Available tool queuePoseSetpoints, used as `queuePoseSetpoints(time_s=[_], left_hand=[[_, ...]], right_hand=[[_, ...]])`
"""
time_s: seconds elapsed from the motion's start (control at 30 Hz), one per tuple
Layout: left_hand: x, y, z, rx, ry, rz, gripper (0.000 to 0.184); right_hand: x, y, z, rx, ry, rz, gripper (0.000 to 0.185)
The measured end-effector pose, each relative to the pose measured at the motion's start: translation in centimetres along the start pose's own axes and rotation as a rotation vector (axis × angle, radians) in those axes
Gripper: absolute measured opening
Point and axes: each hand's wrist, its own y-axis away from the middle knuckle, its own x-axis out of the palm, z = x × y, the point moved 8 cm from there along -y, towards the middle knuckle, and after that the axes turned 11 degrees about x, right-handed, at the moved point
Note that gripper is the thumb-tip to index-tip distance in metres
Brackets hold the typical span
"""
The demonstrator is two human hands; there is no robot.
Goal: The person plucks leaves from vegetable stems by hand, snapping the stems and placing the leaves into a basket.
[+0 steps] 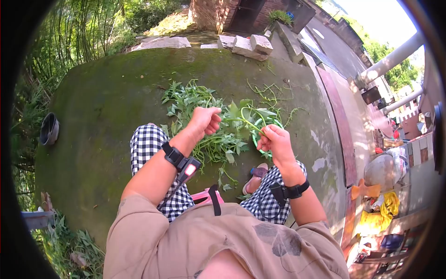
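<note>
Green stems with a few leaves (247, 113) run between my two hands. My right hand (275, 141), at the stems' right end, is closed in a pinch on them. To the left, my left hand (206, 122) has its fingers curled near the other end; what lies between its fingertips is hidden. Below and behind my left hand, a heap of leafy vines (190, 98) lies on the mossy ground. A light green rim of a container (254, 137) shows partly beneath my right hand, with leaves over it.
Thin bare stems (269, 94) lie scattered beyond the heap. A dark bucket (49, 129) is at the far left. Stone blocks (251, 46) line the back edge. A yellow cloth (389, 207) is at the right. My knees in checkered trousers flank the heap.
</note>
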Motion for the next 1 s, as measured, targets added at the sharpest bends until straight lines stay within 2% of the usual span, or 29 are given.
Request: queuePoseSetpoints(time_s=[0.03, 0.07, 0.13, 0.17, 0.27, 0.3, 0.4, 0.43, 0.47, 0.53, 0.57, 0.63, 0.77, 0.87, 0.9, 0.93, 1.0], left_hand=[[0.7, 1.0, 1.0, -0.076, -0.016, 0.022, 0.046], [1.4, 1.8, 2.2, -0.162, -0.047, 0.084, 0.051], [2.7, 2.2, 3.9, -0.220, 0.104, 0.101, 0.052], [2.6, 1.6, 4.5, -0.191, 0.195, 0.065, 0.042], [1.7, -0.8, 5.5, -0.105, 0.182, 0.028, 0.029], [1.6, -0.5, 5.1, -0.134, 0.224, -0.015, 0.015], [0.7, -1.2, 3.4, 0.002, 0.140, -0.114, 0.007], [0.5, -1.7, 2.4, 0.117, 0.098, -0.091, 0.005], [0.1, -2.0, 1.2, 0.255, 0.018, -0.104, 0.004], [-0.1, -2.5, -1.1, 0.532, -0.146, -0.116, 0.003], [-0.4, -2.7, -1.6, 0.571, -0.282, -0.100, 0.007], [-0.2, -1.7, -3.5, 0.633, -0.261, -0.128, 0.008], [1.4, 0.1, -6.4, 0.815, -0.271, -0.143, 0.008], [3.3, 0.6, -8.9, 0.821, -0.126, -0.148, 0.009], [3.3, -0.2, -9.5, 0.784, -0.046, -0.181, 0.010], [3.0, -1.2, -9.8, 0.746, 0.034, -0.217, 0.010], [1.5, -4.8, -9.6, 0.601, 0.144, -0.198, 0.011]], right_hand=[[0.2, -0.9, -1.2, -0.028, -0.010, -0.001, 0.019], [0.6, -1.3, -2.7, 0.011, -0.023, -0.002, 0.020], [2.0, -1.7, -5.3, 0.088, -0.048, -0.002, 0.020], [2.8, -1.6, -6.3, 0.087, -0.024, -0.001, 0.021], [5.1, -1.5, -8.8, 0.077, 0.078, 0.072, 0.022], [5.6, -1.5, -9.3, 0.086, 0.094, 0.088, 0.022], [7.3, -2.6, -10.8, 0.189, 0.358, 0.261, 0.024], [7.2, -3.0, -10.7, 0.176, 0.535, 0.262, 0.028], [7.0, -3.6, -9.9, 0.095, 0.838, 0.255, 0.029], [6.0, -4.4, -6.1, -0.108, 1.001, 0.042, 0.027], [5.0, -5.3, -4.7, -0.196, 0.863, -0.041, 0.023], [3.5, -6.8, -1.8, -0.370, 0.736, -0.121, 0.021], [3.5, -6.3, 3.0, -0.626, 0.795, -0.141, 0.042], [3.5, -8.8, 0.1, -0.515, 0.927, -0.047, 0.057], [3.1, -10.6, -2.5, -0.367, 0.875, 0.074, 0.060], [2.9, -11.3, -4.4, -0.192, 0.870, 0.167, 0.061], [3.1, -11.3, -6.5, -0.139, 1.023, 0.220, 0.057]])
